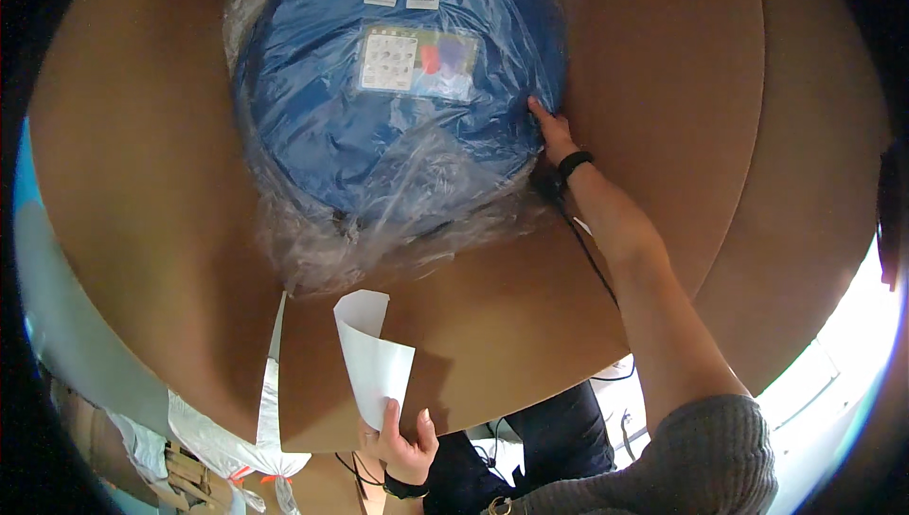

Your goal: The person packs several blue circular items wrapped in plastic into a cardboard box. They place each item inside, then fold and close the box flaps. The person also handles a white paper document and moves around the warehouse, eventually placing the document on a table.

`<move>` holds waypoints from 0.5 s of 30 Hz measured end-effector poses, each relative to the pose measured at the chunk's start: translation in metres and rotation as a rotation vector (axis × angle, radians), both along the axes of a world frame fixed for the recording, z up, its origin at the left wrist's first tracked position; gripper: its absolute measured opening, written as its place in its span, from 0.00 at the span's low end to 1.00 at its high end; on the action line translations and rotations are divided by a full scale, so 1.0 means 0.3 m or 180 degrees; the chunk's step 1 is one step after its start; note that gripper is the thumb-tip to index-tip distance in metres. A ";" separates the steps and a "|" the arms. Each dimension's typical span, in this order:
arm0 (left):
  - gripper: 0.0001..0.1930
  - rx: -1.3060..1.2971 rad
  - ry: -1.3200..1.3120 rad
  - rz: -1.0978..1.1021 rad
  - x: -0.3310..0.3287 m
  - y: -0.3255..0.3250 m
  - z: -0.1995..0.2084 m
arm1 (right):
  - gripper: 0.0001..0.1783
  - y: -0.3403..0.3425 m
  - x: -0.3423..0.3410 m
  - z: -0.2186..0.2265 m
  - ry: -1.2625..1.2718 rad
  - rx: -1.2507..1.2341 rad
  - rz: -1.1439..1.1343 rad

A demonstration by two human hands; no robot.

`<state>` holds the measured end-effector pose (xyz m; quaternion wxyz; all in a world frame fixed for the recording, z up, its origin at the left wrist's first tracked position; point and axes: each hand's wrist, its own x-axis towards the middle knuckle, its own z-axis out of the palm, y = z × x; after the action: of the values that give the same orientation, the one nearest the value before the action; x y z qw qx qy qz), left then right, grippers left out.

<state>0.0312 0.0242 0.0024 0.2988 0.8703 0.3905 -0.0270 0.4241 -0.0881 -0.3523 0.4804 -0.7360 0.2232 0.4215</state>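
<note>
A large round blue bag (312,127) in clear plastic wrap lies inside a big cardboard box (142,165). Its top carries a picture label (445,65) and two small white stickers. My right hand (557,133) grips the bag's right edge, thumb on top; its other fingers are mostly hidden. Loose, crumpled plastic wrap (379,231) gathers along the bag's near side. Lower down, my left hand (402,449) pinches the bottom of a curled white sheet of paper (372,364), held in front of the box's near wall and apart from the bag.
Cardboard flaps (814,136) spread on the right. A narrow slit (275,364) separates panels at the near left. White plastic bags with red ties (222,439) and cardboard pieces (194,482) lie at the lower left. A black cable (597,264) runs beside my right forearm.
</note>
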 end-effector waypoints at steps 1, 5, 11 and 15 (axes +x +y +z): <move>0.25 -0.0040 0.0009 -0.0006 -0.007 -0.001 -0.002 | 0.64 0.016 -0.002 0.019 0.0165 -0.0141 -0.0188; 0.28 0.0045 0.0110 -0.0110 -0.007 0.001 -0.013 | 0.58 -0.123 0.057 -0.034 0.0270 -0.0152 -0.0198; 0.29 -0.0086 -0.0356 -0.0011 0.044 0.050 -0.007 | 0.37 -0.043 0.014 0.411 0.0014 0.0435 0.0333; 0.29 -0.1388 -0.1210 0.1611 0.002 -0.023 0.045 | 0.24 0.105 -0.061 0.707 -0.0049 0.1440 -0.0511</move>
<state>0.0318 0.0173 0.0159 0.5412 0.6519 0.5158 0.1271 0.4059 -0.0566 -0.1401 0.6666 -0.5928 0.1772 0.4156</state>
